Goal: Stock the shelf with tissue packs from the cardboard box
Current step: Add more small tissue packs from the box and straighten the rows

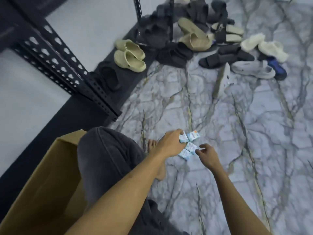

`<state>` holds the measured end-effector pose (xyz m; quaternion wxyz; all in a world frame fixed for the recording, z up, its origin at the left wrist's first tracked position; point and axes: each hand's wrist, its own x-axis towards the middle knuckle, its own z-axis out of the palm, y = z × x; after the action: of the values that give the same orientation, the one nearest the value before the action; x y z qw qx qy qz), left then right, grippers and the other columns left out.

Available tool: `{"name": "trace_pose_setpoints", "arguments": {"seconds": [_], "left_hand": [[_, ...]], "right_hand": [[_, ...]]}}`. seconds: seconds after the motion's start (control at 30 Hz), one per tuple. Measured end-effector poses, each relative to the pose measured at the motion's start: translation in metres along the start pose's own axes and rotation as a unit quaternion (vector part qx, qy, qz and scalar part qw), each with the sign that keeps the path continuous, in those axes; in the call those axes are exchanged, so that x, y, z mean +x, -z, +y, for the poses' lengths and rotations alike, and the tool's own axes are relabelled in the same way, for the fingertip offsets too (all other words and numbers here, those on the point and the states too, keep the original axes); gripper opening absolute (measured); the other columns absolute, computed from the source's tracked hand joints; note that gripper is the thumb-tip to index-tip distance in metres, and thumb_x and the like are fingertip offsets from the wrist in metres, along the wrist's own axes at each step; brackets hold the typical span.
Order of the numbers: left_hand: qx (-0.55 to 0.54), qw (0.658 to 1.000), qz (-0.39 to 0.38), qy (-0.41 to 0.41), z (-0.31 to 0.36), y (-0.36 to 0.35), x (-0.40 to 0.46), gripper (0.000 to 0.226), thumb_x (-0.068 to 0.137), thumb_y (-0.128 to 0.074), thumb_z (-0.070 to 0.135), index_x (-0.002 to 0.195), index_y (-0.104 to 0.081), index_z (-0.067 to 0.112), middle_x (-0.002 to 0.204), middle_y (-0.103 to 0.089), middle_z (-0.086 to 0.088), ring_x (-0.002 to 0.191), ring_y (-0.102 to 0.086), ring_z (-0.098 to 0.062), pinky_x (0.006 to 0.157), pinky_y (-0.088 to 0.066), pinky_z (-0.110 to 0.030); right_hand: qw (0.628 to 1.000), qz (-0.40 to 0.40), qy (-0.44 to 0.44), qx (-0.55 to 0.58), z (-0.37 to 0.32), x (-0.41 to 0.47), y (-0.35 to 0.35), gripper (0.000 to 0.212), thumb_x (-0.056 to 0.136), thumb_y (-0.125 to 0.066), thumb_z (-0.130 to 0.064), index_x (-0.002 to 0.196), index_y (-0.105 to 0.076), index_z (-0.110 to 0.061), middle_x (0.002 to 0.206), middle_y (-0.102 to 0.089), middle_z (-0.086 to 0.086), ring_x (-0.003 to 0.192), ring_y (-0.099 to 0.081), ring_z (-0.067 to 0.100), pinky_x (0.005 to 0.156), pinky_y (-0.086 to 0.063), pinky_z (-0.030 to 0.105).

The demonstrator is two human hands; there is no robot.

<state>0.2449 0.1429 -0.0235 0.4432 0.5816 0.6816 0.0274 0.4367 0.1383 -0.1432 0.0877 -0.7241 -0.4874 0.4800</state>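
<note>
Left hand (170, 142): grips one tissue pack (183, 138) (floor level).
Right hand (207, 154): fingers loosely curled, empty, beside remaining packs (191, 147).
Cardboard box (45, 180): near left knee.

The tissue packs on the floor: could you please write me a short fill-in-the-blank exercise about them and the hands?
1. The left hand grips a tissue pack with its ____ curled round it.
2. The other tissue packs lie on the ____.
3. The right hand holds ____.
4. The cardboard box stands beside the person's ____ knee.

Missing words: fingers; floor; nothing; left
</note>
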Motion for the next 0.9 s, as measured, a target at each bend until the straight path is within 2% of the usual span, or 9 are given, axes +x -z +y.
{"name": "trace_pose_setpoints", "arguments": {"seconds": [0.1,0.23,0.27,0.37,0.53,0.6,0.7,0.77,0.9], "left_hand": [[-0.008,0.999,-0.034,0.040,-0.020,-0.023,0.024,0.047,0.097,-0.064,0.028,0.140,-0.052,0.017,0.140,-0.057,-0.011,0.126,-0.056,-0.032,0.099,-0.049,-0.041],[-0.024,0.990,-0.090,0.108,-0.061,-0.068,0.059,0.050,0.098,-0.061,0.035,0.143,-0.048,0.018,0.139,-0.057,-0.011,0.126,-0.055,-0.031,0.100,-0.047,-0.038],[-0.024,0.987,-0.106,0.120,-0.069,-0.078,0.068,0.052,0.099,-0.060,0.037,0.145,-0.046,0.018,0.140,-0.056,-0.011,0.125,-0.054,-0.031,0.100,-0.047,-0.038],[-0.070,0.977,-0.118,0.161,-0.081,-0.101,0.094,0.054,0.097,-0.061,0.037,0.145,-0.045,0.018,0.141,-0.055,-0.012,0.122,-0.057,-0.032,0.099,-0.050,-0.042],[-0.109,0.965,-0.119,0.208,-0.108,-0.134,0.147,0.054,0.095,-0.065,0.037,0.139,-0.047,0.012,0.139,-0.056,-0.016,0.122,-0.057,-0.035,0.098,-0.051,-0.045],[-0.101,0.962,-0.115,0.225,-0.117,-0.149,0.162,0.056,0.095,-0.066,0.038,0.141,-0.045,0.013,0.139,-0.055,-0.016,0.121,-0.057,-0.036,0.097,-0.052,-0.045],[-0.081,0.959,-0.121,0.243,-0.121,-0.177,0.181,0.053,0.095,-0.065,0.035,0.138,-0.042,0.014,0.130,-0.057,-0.014,0.115,-0.058,-0.035,0.088,-0.053,-0.043],[-0.092,0.953,-0.119,0.262,-0.119,-0.194,0.192,0.050,0.093,-0.067,0.034,0.133,-0.043,0.015,0.127,-0.058,-0.013,0.112,-0.059,-0.035,0.081,-0.051,-0.039],[-0.143,0.937,-0.079,0.308,-0.122,-0.216,0.214,0.046,0.093,-0.071,0.029,0.129,-0.048,0.012,0.127,-0.059,-0.014,0.108,-0.062,-0.033,0.081,-0.052,-0.036]], "right_hand": [[0.999,-0.014,-0.038,-0.013,0.012,0.033,-0.011,0.038,0.093,-0.068,-0.023,0.125,-0.060,-0.004,0.109,-0.071,0.018,0.106,-0.065,0.037,0.090,-0.046,0.038],[0.995,-0.029,-0.082,-0.051,0.038,0.087,-0.035,0.041,0.096,-0.064,-0.029,0.130,-0.056,-0.007,0.107,-0.068,0.015,0.109,-0.063,0.036,0.088,-0.046,0.037],[0.993,-0.027,-0.093,-0.066,0.044,0.100,-0.040,0.044,0.096,-0.063,-0.031,0.133,-0.054,-0.008,0.114,-0.066,0.016,0.112,-0.062,0.036,0.090,-0.046,0.038],[0.989,-0.013,-0.106,-0.102,0.062,0.134,-0.055,0.057,0.095,-0.064,-0.036,0.143,-0.046,-0.012,0.140,-0.048,0.020,0.124,-0.054,0.039,0.101,-0.043,0.043],[0.995,-0.019,-0.069,-0.076,0.093,0.167,-0.084,0.066,0.089,-0.074,-0.032,0.145,-0.046,-0.011,0.158,-0.022,0.019,0.142,-0.034,0.039,0.108,-0.038,0.044],[0.995,-0.006,-0.069,-0.071,0.102,0.169,-0.097,0.063,0.089,-0.075,-0.028,0.143,-0.047,-0.013,0.163,-0.009,0.018,0.147,-0.023,0.040,0.103,-0.041,0.043],[0.997,0.020,-0.056,-0.057,0.108,0.171,-0.109,0.058,0.088,-0.074,-0.017,0.138,-0.046,-0.010,0.163,-0.002,0.020,0.149,-0.014,0.040,0.087,-0.042,0.036],[0.996,0.021,-0.064,-0.055,0.109,0.174,-0.111,0.052,0.089,-0.073,-0.014,0.134,-0.048,-0.009,0.163,0.000,0.022,0.150,-0.008,0.040,0.091,-0.043,0.038],[0.996,0.015,-0.066,-0.058,0.112,0.176,-0.111,0.043,0.090,-0.072,-0.011,0.127,-0.051,-0.007,0.164,0.005,0.022,0.153,0.001,0.040,0.099,-0.043,0.041]]}}
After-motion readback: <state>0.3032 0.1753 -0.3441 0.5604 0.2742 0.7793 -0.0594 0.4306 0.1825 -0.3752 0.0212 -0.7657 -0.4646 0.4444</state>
